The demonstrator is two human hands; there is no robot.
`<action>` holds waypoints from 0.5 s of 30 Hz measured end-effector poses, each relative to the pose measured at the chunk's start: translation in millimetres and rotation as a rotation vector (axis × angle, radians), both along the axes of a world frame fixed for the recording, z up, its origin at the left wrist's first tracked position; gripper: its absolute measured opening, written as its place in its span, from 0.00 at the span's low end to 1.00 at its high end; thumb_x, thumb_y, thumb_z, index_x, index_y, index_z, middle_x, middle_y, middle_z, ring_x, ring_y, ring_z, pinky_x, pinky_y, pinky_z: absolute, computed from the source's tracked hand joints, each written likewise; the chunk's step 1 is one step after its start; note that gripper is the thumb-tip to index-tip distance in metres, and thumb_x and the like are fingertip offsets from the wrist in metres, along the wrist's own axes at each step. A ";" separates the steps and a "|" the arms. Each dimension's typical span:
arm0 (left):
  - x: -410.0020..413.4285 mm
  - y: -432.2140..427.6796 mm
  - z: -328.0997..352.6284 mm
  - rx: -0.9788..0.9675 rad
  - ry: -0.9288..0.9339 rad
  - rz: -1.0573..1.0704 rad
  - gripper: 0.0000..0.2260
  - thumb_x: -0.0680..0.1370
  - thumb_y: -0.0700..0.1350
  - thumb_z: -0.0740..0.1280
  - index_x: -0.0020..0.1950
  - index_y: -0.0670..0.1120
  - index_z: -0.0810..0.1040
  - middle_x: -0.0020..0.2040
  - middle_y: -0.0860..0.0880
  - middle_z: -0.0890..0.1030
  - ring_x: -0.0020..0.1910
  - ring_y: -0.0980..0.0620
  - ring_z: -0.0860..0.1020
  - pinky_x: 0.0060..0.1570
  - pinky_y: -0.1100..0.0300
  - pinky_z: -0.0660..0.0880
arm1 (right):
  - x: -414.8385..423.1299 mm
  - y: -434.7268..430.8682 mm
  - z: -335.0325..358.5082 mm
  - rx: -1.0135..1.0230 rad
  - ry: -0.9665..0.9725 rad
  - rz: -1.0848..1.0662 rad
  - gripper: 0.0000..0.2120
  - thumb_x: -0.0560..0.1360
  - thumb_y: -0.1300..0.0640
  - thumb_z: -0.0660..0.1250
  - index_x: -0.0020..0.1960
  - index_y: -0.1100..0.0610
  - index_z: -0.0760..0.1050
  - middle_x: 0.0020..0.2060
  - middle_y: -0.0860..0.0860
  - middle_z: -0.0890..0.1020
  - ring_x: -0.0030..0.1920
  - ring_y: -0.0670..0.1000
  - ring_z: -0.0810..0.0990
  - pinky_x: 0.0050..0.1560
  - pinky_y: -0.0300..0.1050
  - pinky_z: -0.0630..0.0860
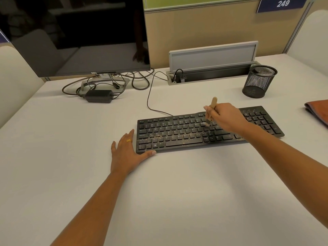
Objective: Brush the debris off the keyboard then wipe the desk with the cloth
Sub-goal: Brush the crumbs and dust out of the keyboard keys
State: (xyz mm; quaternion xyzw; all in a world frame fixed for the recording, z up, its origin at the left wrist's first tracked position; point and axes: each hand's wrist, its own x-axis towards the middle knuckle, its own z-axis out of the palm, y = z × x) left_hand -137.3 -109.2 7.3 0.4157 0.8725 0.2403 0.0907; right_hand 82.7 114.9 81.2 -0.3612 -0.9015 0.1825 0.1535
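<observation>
A black keyboard [177, 134] lies on the white desk [159, 192], speckled with yellowish debris [182, 140] over its keys. My right hand [225, 118] is closed around a small wooden-handled brush [212, 105], its bristles touching the keys right of the middle. My left hand [126, 153] rests flat on the desk, fingers apart, with the thumb against the keyboard's front left corner. A folded orange-brown cloth [317, 110] lies at the right edge of the desk.
A dark monitor [79, 36] stands at the back left with cables and a power brick [98, 95] at its base. A cable box with raised lid [213, 68] sits behind the keyboard. A black mesh pen cup [258, 81] stands at the back right.
</observation>
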 end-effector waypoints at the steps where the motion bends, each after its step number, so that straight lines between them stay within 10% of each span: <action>1: 0.3 0.2 -0.1 0.001 0.000 -0.001 0.54 0.58 0.74 0.61 0.78 0.48 0.54 0.77 0.50 0.60 0.76 0.54 0.55 0.75 0.49 0.41 | -1.2 -0.2 1.3 -0.004 -0.016 0.003 0.22 0.81 0.47 0.50 0.41 0.56 0.78 0.35 0.50 0.78 0.38 0.51 0.75 0.33 0.40 0.64; 15: -0.2 0.2 -0.3 0.005 0.011 -0.003 0.54 0.58 0.74 0.61 0.78 0.48 0.54 0.76 0.50 0.60 0.76 0.54 0.56 0.75 0.49 0.42 | -14.7 0.4 10.9 -0.107 0.062 -0.024 0.22 0.81 0.47 0.51 0.40 0.57 0.77 0.32 0.47 0.77 0.35 0.48 0.75 0.39 0.43 0.67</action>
